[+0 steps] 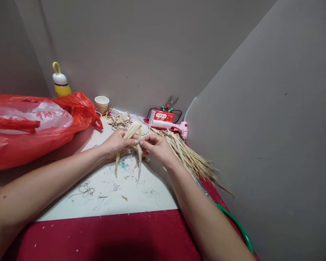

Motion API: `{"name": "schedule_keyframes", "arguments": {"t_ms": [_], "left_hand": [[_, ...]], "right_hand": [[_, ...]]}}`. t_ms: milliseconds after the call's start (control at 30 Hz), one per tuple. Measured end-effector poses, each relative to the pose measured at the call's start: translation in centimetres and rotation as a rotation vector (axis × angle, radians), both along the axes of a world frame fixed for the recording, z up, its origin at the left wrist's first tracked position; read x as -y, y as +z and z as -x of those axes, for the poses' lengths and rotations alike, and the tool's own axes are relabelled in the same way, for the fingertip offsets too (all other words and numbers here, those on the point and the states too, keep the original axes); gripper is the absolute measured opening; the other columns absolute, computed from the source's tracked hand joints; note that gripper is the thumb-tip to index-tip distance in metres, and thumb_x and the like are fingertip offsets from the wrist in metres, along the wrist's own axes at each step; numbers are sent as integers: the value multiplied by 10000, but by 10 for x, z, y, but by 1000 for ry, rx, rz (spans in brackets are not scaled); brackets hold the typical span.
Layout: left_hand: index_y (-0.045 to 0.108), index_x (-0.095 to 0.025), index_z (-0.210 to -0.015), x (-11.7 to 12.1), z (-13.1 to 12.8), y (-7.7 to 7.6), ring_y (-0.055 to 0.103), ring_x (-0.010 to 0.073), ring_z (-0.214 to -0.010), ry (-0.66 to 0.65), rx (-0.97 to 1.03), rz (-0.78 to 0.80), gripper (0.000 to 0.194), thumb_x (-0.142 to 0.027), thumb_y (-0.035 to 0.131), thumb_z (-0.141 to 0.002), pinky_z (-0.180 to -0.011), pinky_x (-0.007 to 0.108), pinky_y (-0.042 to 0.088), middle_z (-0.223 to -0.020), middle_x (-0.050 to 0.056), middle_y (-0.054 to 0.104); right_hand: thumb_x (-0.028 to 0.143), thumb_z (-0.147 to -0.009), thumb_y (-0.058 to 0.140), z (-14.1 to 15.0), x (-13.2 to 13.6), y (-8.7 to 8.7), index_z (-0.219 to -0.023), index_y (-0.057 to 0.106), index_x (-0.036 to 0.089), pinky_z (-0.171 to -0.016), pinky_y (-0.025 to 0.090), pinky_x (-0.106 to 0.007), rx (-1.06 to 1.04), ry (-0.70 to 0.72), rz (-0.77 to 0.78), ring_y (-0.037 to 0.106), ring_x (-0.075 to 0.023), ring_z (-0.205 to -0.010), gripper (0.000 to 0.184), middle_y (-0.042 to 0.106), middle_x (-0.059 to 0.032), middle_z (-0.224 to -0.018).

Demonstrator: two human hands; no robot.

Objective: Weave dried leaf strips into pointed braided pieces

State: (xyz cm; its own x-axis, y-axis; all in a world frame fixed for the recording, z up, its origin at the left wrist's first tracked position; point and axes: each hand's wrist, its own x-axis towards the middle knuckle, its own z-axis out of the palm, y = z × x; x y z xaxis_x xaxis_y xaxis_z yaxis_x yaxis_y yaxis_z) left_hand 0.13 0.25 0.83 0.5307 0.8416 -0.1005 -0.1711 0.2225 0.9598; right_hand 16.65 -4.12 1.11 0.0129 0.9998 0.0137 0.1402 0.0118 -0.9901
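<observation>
My left hand (116, 144) and my right hand (158, 146) meet over a white board (119, 197) and both pinch the same few pale straw strips (138, 145). The strips cross between my fingertips, and their pointed ends hang down toward the board. A large pile of the same dried strips (188, 156) lies just right of my right hand, against the wall.
A red plastic bag (29, 127) bulges at the left. Behind it stand a yellow bottle (60, 81) and a paper cup (101, 104). A tangle of raffia (120, 120), a red-white box (162, 116) and a pink glue gun (176, 126) sit at the back. A green tube (235, 224) runs along the grey wall.
</observation>
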Motion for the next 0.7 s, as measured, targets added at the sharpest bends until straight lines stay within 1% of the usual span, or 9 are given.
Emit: {"name": "schedule_keyframes", "arguments": {"t_ms": [133,333,400,500,700], "left_hand": [[637,-119,-683,0,1,1,444,69,-475,20,-44,-31,161,-159,781,-622,-502,212,321,-503,-46,524],[623,-122,-673,-4,2,-6,352,52,-444,-25,-73,-82,207,-243,787,-633,-481,217,260,-485,-61,472],[634,-117,-678,-6,3,-7,372,56,-466,-45,-94,-115,211,-253,787,-628,-494,219,268,-519,-48,505],[642,-109,-696,-7,2,-9,426,71,-520,-41,-138,-160,214,-256,778,-618,-523,219,287,-589,-25,558],[626,-122,-686,-5,2,-8,405,74,-527,-64,-195,-280,168,-261,711,-647,-521,219,270,-591,-38,528]], "right_hand": [[357,-619,764,1,1,1,-630,618,181,-458,422,-206,11,17,1,520,-89,-446,228,604,20,-513],[322,-623,731,0,2,2,-671,629,162,-484,423,-213,54,38,15,526,-89,-475,196,614,14,-552],[322,-619,721,0,2,3,-658,616,157,-483,413,-212,84,45,17,509,-83,-467,199,597,20,-539],[331,-626,699,0,2,2,-633,595,158,-479,403,-214,125,55,14,493,-79,-459,202,582,23,-534],[323,-663,628,-1,0,-6,-620,586,161,-472,371,-212,236,64,-53,483,-87,-465,173,573,17,-526]]}}
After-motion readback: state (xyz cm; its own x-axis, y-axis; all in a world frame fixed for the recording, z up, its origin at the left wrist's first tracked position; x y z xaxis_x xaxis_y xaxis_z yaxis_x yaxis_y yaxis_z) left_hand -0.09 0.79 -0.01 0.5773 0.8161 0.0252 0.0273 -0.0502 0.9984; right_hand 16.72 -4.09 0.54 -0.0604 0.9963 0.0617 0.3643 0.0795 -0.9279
